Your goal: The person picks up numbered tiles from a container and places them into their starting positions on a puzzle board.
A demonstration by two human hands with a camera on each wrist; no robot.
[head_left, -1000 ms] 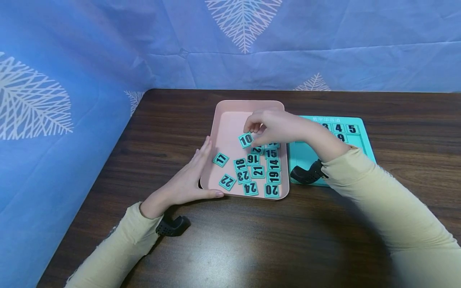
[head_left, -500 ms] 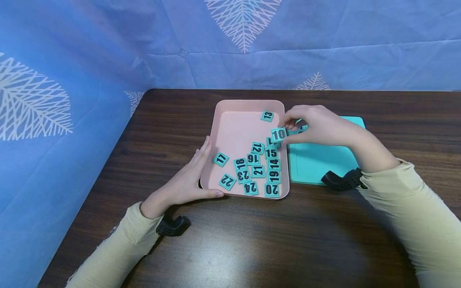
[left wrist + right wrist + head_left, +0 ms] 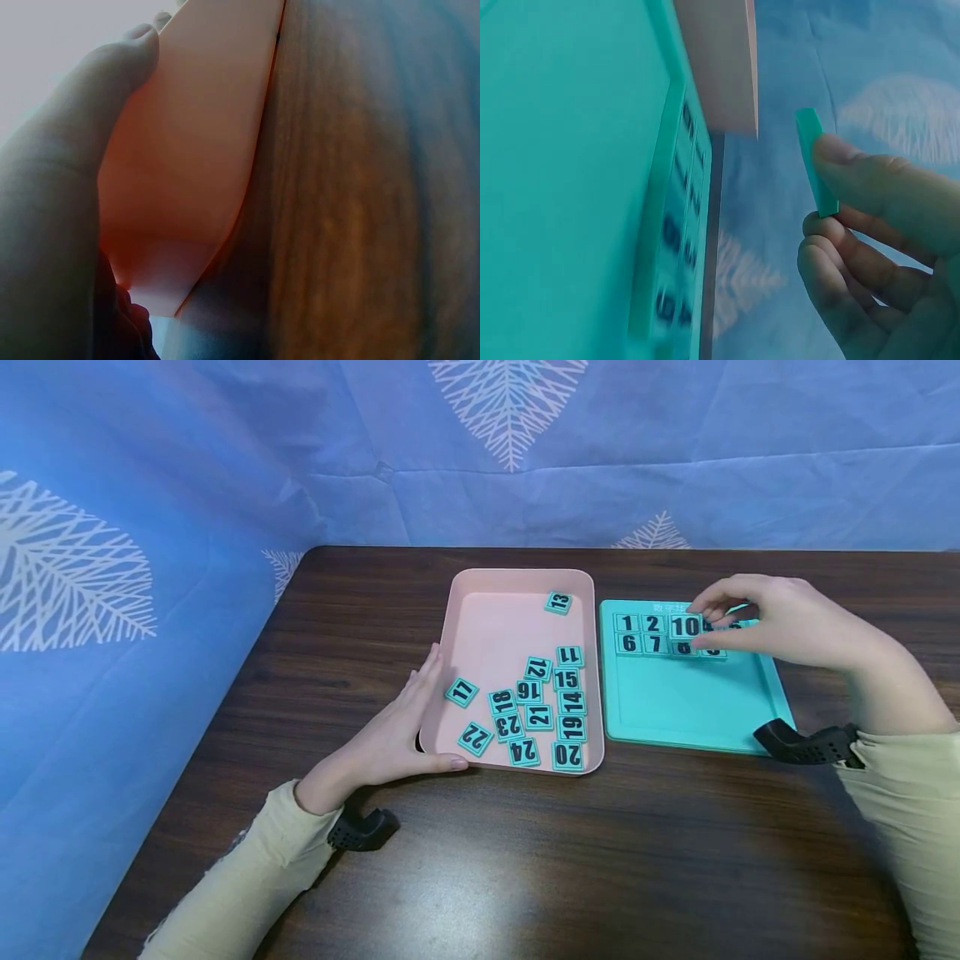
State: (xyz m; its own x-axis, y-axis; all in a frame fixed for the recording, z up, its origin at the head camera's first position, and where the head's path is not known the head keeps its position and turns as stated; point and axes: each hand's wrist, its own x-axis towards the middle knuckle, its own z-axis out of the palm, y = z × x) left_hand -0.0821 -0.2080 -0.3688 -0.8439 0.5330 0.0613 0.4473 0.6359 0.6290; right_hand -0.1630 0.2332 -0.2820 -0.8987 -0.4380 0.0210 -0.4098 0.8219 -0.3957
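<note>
My right hand (image 3: 795, 618) pinches a square number tile (image 3: 685, 627) marked 10 between thumb and fingers. It is raised over the teal puzzle board (image 3: 690, 702), overlapping tiles of the top two rows in the head view. In the right wrist view the pinched tile (image 3: 817, 161) shows edge-on, apart from the board. Tiles 1, 2, 6 and 7 are plain to see on the board; others are partly covered by the hand. My left hand (image 3: 382, 735) rests against the pink tray (image 3: 495, 618), straight fingers along its left side and thumb on the front rim.
Several loose tiles lie in the tray, mostly at its front right, with tile 13 (image 3: 558, 602) near the back and tile 17 (image 3: 461, 692) at the left. The tray stands close beside the board on a dark wooden table (image 3: 480, 860). Blue cloth (image 3: 375, 460) hangs behind.
My right hand has carried tile 10 rightward from the tray to over the board's back rows. Tile 13 and tile 11 are now uncovered. The left hand and tray stay put.
</note>
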